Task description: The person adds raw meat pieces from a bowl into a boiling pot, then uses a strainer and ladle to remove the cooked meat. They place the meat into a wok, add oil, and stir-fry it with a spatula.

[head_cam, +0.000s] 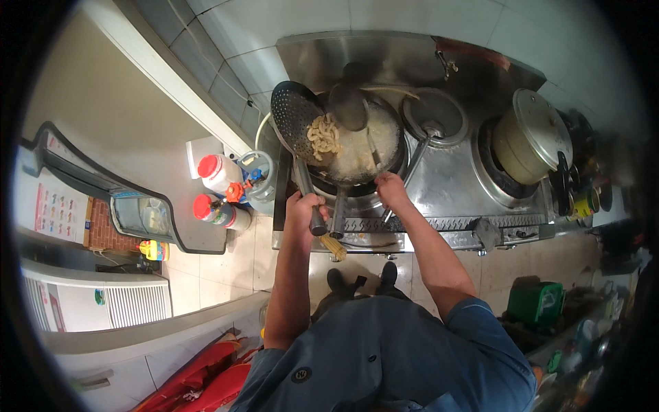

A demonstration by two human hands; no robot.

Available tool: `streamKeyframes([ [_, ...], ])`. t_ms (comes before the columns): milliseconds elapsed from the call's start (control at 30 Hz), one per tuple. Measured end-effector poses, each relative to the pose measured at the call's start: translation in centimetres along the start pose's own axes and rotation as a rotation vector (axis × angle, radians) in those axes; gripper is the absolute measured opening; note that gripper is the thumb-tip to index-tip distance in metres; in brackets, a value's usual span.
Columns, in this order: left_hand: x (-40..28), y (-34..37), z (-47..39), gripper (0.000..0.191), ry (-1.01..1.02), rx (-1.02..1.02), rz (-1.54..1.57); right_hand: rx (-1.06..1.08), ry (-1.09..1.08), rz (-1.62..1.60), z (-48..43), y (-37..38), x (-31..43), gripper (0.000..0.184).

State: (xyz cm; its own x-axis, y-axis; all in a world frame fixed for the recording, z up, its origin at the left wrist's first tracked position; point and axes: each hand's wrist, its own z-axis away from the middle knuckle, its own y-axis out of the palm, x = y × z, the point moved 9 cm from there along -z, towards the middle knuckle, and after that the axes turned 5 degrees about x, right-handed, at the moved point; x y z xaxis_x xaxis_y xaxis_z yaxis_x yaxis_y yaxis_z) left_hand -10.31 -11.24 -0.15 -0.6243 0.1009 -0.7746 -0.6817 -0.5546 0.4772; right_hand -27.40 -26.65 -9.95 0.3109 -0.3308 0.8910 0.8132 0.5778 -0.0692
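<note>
My left hand (304, 210) grips the thick metal handle of a perforated strainer (288, 110), tilted at the left side of the wok. Pale, curled pieces of food (324, 137) lie at its right edge, over the wok. My right hand (394, 191) is closed around the thin handle of a ladle (348, 107), whose dark bowl is above the back of the wok. Foamy, pale bubbling liquid (363, 149) fills the wok (400, 164). Its own metal handle (337, 212) points towards me, between my hands.
A pot (460, 135) holding another ladle (418, 157) sits right of the wok. Farther right is a large lidded pot (520, 141). A bamboo brush (333, 248) sticks out at the stove's front edge. Left are red-lidded containers (219, 174) and a gas cylinder (261, 193). A grey cloth (486, 234) hangs in front.
</note>
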Motion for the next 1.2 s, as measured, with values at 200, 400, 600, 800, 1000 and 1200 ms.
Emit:
streamKeyframes([
  [200, 0.2, 0.1, 0.4, 0.012, -0.010, 0.020, -0.026, -0.086, -0.146, 0.350, -0.5, 0.1, 2.3, 0.018],
  [400, -0.8, 0.2, 0.1, 0.012, 0.056, -0.023, -0.238, -0.251, -0.361, 0.874, -2.4, -1.7, 3.4, 0.019],
  [600, -3.4, -0.6, -0.7, 0.018, 0.203, -0.046, -0.471, -0.453, -0.104, 0.904, -2.3, -9.6, 6.7, 0.022],
  [800, -3.6, -1.8, -3.3, 0.021, 0.267, -0.122, -0.722, -0.249, -0.147, 1.157, -4.8, -8.4, 6.4, 0.022],
  [1000, 0.8, -1.4, -5.0, 0.021, 0.037, -0.019, -0.438, 0.161, 0.412, -0.084, -6.4, -2.0, -1.7, 0.021],
  [1200, 1.2, -1.6, -4.4, 0.020, -0.064, 0.016, -0.365, 0.260, 0.331, -0.084, -4.9, -0.8, -0.3, 0.022],
])
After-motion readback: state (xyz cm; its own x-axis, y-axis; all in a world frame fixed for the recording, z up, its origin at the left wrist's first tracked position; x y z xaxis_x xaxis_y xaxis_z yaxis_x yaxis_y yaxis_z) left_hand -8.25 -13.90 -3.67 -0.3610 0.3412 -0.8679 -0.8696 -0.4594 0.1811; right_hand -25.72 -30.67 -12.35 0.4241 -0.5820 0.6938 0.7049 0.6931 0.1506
